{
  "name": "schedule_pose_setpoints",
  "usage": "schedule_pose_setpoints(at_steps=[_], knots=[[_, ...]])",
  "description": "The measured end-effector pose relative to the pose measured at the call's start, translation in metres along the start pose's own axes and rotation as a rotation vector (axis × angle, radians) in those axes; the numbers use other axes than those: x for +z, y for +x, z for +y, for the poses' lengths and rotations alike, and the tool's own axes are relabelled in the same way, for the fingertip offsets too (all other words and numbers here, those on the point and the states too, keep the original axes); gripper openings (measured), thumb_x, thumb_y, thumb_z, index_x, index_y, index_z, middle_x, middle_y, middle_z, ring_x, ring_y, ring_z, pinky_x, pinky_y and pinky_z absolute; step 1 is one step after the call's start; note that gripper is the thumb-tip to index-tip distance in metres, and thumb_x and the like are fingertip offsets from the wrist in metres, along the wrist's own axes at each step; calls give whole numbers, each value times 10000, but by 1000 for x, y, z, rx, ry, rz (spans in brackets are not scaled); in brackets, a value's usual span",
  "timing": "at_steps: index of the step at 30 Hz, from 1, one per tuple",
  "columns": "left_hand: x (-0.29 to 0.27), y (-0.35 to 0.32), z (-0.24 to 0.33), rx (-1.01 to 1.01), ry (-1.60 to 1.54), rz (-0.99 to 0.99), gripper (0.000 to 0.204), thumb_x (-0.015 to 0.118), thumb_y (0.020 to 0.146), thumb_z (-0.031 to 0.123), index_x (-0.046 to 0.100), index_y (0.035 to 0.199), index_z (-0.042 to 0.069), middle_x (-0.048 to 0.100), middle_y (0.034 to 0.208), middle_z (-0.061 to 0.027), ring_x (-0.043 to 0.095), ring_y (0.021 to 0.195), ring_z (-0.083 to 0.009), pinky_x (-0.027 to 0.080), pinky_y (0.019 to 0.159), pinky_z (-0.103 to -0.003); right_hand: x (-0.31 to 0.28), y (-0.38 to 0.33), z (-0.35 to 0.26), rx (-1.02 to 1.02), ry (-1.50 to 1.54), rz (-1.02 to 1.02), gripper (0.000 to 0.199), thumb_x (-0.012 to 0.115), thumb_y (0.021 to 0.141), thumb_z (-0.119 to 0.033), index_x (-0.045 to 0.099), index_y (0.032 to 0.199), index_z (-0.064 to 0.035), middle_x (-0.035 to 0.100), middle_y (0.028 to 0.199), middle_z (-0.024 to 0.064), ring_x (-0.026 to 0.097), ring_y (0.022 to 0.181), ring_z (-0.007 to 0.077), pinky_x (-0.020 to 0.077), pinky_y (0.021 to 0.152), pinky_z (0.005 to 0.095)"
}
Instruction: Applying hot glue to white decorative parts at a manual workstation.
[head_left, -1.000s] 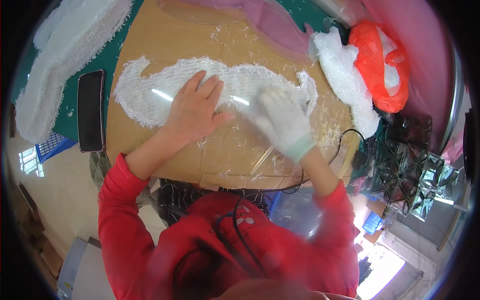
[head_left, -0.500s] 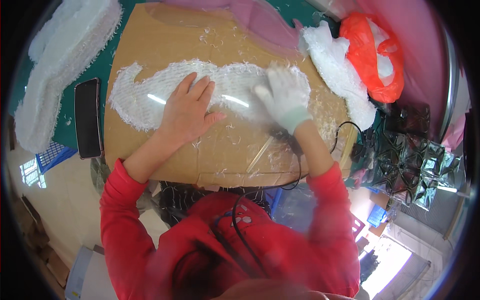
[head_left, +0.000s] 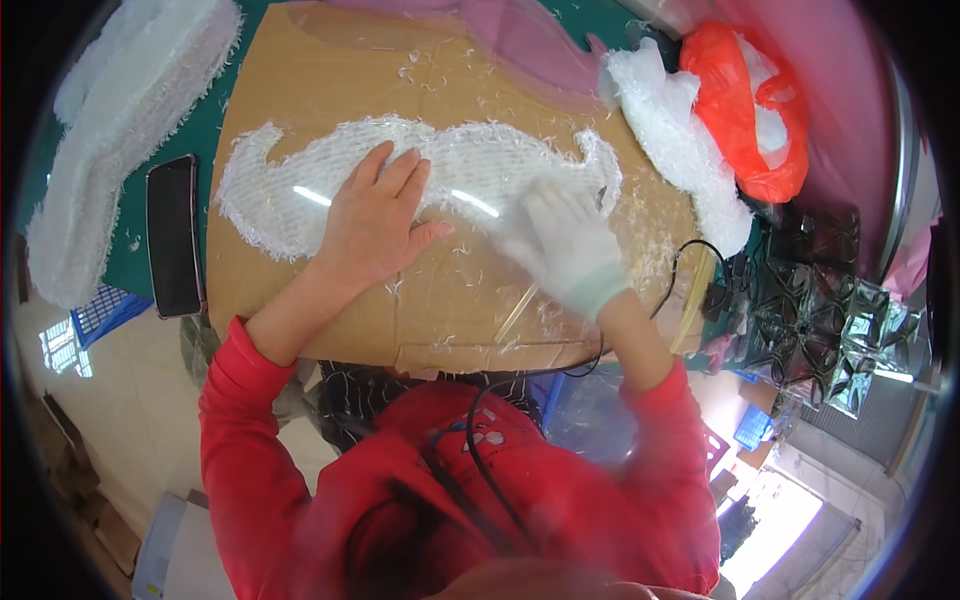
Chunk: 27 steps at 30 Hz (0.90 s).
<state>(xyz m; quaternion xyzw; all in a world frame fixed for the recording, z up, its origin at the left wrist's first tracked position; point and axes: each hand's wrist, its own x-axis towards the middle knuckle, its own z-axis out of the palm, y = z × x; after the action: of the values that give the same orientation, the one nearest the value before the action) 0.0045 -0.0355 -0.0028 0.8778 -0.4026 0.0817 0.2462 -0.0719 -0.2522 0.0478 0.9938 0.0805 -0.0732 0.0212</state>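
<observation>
A white, fringed piece of fabric (head_left: pixel 470 150) in a moustache-like shape lies flat on a brown cardboard sheet (head_left: pixel 320 75). Bright glints on it suggest a clear sheet on top. My bare left hand (head_left: pixel 375 215) rests palm down on its middle and lower edge, fingers stretched out, holding nothing. Over its right half is my right hand (head_left: pixel 565 240) in a white glove, blurred by motion, thumb apart from the fingers, with no held thing visible. Beside the gloved fingers shows a small dark spot (head_left: pixel 602 196) I cannot make out.
White fluffy material (head_left: pixel 130 140) and a phone (head_left: pixel 175 238) lie left. At right are more white fabric (head_left: pixel 665 125), a red plastic bag (head_left: pixel 735 90) and a black cable (head_left: pixel 672 285). Pink translucent material (head_left: pixel 520 50) covers the far edge. A thin strip (head_left: pixel 515 312) lies near me.
My right hand has moved toward me from the far edge of the white fabric, uncovering its upper right curl. My left hand has stayed in place.
</observation>
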Motion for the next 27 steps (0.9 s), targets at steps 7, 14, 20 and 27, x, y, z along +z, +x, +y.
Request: schedule_pose_setpoints(at_steps=[7, 14, 20, 27], knots=[[-3, 2, 1, 4, 0, 2, 580, 642, 701, 395, 532, 1084, -27, 505, 1142, -124, 439, 1085, -343, 439, 841, -389, 10, 11, 19, 86, -52, 131, 512, 497, 816, -408, 429, 1157, -33, 412, 1274, 168, 359, 1212, 289, 249, 1010, 410], [-4, -1, 1, -2, 3, -5, 580, 637, 703, 398, 531, 1088, -21, 502, 1149, -119, 437, 1091, -344, 437, 846, -389, -17, -1, 9, 77, 36, -97, 558, 464, 827, -438, 415, 1189, -16, 391, 1295, 161, 323, 1237, 282, 214, 1023, 422], [-3, 2, 1, 4, -2, -11, 585, 638, 701, 399, 523, 1093, -19, 501, 1152, -117, 433, 1093, -347, 438, 845, -390, 0, 9, 2, 110, -87, -16, 563, 449, 829, -456, 433, 1182, -17, 402, 1286, 158, 339, 1230, 281, 227, 1020, 428], [-4, -2, 1, -31, -59, -37, 609, 626, 700, 400, 511, 1102, -42, 482, 1168, -139, 398, 1116, -353, 388, 900, -416, -19, 25, 3, 72, 122, 219, 501, 449, 834, -432, 474, 1140, -36, 369, 1304, 185, 322, 1237, 294, 251, 1012, 390]])
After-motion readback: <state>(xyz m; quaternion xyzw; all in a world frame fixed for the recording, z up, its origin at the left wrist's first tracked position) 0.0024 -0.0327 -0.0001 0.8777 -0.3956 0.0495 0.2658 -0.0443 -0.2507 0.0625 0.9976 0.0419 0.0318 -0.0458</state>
